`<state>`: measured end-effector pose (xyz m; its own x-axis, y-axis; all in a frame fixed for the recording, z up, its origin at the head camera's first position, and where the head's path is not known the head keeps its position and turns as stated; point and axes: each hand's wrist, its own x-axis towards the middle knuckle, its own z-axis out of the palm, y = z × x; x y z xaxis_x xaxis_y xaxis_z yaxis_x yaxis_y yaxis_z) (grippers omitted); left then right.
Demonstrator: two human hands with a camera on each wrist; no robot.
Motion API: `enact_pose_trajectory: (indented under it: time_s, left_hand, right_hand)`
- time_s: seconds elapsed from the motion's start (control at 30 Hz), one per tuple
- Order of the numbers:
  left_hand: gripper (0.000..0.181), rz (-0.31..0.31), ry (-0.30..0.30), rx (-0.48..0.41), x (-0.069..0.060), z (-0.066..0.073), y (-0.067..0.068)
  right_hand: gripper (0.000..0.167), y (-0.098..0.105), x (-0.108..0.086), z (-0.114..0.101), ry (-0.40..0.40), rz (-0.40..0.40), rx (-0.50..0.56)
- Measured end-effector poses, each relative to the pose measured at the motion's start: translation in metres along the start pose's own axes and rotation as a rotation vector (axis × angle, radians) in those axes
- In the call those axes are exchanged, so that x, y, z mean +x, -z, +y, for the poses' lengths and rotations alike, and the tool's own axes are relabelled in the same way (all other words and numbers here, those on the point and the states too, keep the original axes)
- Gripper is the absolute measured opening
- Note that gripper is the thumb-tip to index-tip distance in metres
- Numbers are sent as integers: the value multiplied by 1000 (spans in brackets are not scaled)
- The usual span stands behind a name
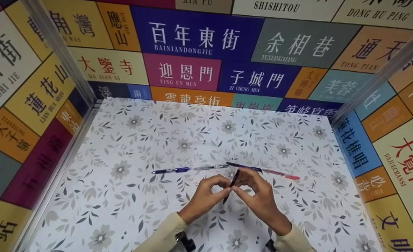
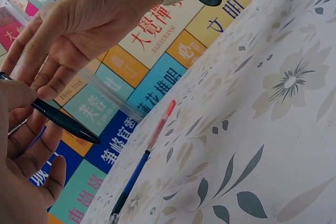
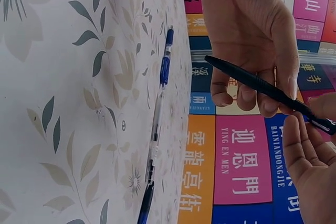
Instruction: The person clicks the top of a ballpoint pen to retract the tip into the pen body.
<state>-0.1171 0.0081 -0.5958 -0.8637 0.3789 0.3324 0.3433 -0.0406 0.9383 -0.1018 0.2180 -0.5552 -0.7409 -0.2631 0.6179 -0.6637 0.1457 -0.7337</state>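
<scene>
Both hands meet above the table's front half, with a black pen (image 1: pixel 235 177) between them, tilted in the head view. My left hand (image 1: pixel 208 194) pinches the pen between thumb and fingers. From the other side my right hand (image 1: pixel 258 192) pinches it too, thumb against fingers. The left wrist view shows one tapered end of the black pen (image 2: pixel 65 124) sticking out past the left fingers. In the right wrist view the other end of the pen (image 3: pixel 247 80) shows, while the fingers partly cover its middle.
Beyond the hands, several pens lie end to end in a slightly bent row: a blue pen (image 1: pixel 171 170), a clear-barrelled pen (image 1: pixel 211 167), a dark blue and black pen (image 1: pixel 244 167) and a red pen (image 1: pixel 281 174). Sign-patterned panels (image 1: pixel 185 73) enclose the floral-covered table (image 1: pixel 150 206).
</scene>
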Motion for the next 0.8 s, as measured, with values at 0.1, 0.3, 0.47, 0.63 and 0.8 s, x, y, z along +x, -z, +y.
enact_pose_trajectory:
  time_s: [0.1, 0.3, 0.47, 0.63, 0.8]
  left_hand:
    - [11, 0, 14, 4, 0, 1, -1]
    - [10, -8, 43, 2, -2, 2, -3]
    - [11, -26, 33, -15, -2, 2, -2]
    - [12, -43, 1, -20, -2, 2, -4]
    - [12, -31, -21, -19, -2, 2, -6]
  right_hand:
    - [69, 0, -1, -1, -8, 4, -1]
    - [66, -2, -1, -1, -4, 14, -19]
    - [66, -2, -2, 0, 16, 10, -21]
    - [66, -1, -2, 0, 32, 14, -9]
    - [62, -1, -3, 0, 32, 20, 3]
